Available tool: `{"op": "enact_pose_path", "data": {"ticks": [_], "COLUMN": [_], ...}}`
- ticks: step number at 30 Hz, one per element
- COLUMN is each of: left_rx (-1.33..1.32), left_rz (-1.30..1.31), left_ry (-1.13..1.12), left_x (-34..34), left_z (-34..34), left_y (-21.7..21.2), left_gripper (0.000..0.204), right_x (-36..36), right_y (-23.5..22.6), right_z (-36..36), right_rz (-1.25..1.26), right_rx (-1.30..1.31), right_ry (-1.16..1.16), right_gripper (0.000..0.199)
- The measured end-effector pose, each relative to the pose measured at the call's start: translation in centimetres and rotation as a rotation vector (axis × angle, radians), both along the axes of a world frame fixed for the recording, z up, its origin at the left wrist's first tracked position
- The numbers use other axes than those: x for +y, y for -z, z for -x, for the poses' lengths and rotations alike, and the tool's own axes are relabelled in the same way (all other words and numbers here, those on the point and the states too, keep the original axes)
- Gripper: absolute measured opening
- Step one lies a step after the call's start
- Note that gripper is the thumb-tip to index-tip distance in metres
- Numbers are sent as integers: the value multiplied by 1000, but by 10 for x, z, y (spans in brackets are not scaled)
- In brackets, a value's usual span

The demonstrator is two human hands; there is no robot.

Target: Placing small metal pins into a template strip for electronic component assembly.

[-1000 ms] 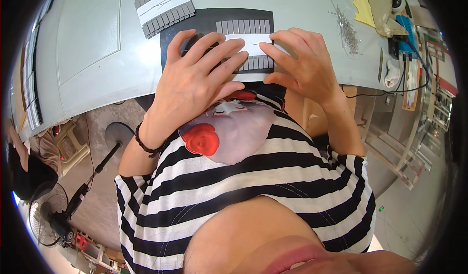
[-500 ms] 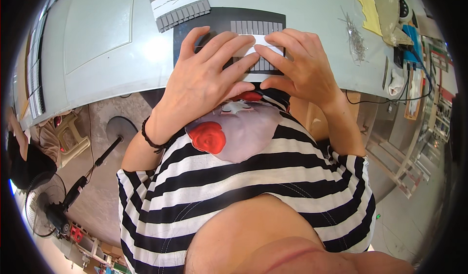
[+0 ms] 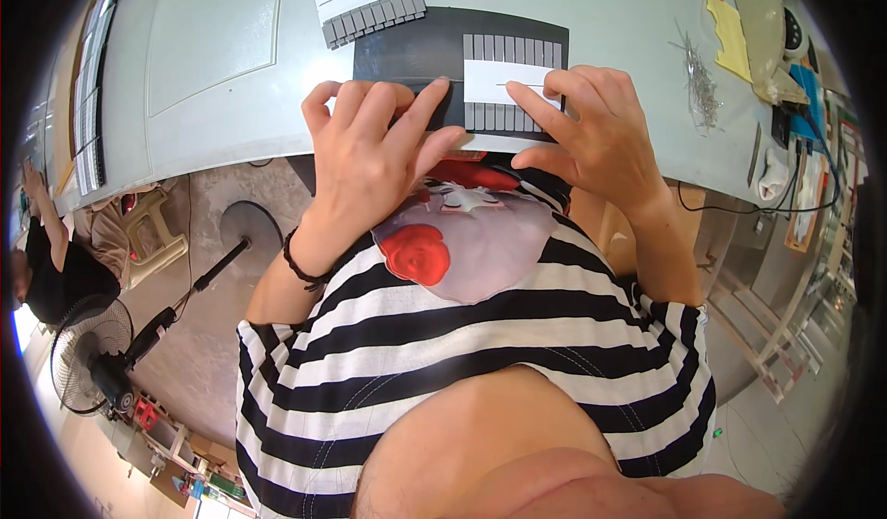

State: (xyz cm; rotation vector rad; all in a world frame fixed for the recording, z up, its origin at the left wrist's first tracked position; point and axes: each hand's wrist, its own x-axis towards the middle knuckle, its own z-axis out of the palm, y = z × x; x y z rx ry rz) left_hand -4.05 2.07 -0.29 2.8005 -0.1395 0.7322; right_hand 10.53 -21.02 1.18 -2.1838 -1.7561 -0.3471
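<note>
On a dark mat [image 3: 407,34] lies a panel of grey slats [image 3: 511,50] with a white band [image 3: 488,73] across its middle. A thin wire-like piece rests on the band. The index fingertip of my right hand [image 3: 601,131] touches the band near that thin piece, thumb apart, fingers open. My left hand [image 3: 370,136] is left of the panel, its index finger stretched onto the mat and thumb apart. Another thin wire-like piece lies beside that fingertip; whether the finger touches it is unclear.
A similar grey panel [image 3: 370,6] with thin pieces on its white band lies farther left. At right are a pile of thin wires [image 3: 699,85], a yellow sheet [image 3: 728,39] and a black cable [image 3: 739,207]. A standing fan [image 3: 91,353] and another person [image 3: 69,260] are at left.
My left hand has drawn leftward off the panel and onto the mat's left part, uncovering the white band. My right hand stays at the panel's right side. The whole view has shifted slightly.
</note>
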Motion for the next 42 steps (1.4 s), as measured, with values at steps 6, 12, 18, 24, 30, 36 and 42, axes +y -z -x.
{"op": "enact_pose_path", "data": {"ticks": [6,12,18,24,30,36,42], "left_rx": [38,26,15,-19,-19,57,53], "left_rz": [-1,-41,1,28,18,14,18], "left_ry": [20,28,46,90,95,87,102], "left_x": [-10,-15,-20,-25,-26,-25,-24], "left_z": [-7,-13,-24,-35,-37,-34,-33], "left_y": [-3,-5,-8,-4,-3,-9,-7], "left_gripper": [41,38,34,29,30,34,35], "right_x": [0,3,4,2,2,-2,-3], "right_y": [-1,-2,-4,-3,0,9,7], "right_z": [3,5,7,8,7,7,10], "right_rz": [3,-2,20,41,-32,-172,-61], "right_rx": [10,3,-4,18,50,-10,63], "right_ry": [3,8,31,43,16,21,30], "right_gripper": [62,63,62,60,59,62,65]}}
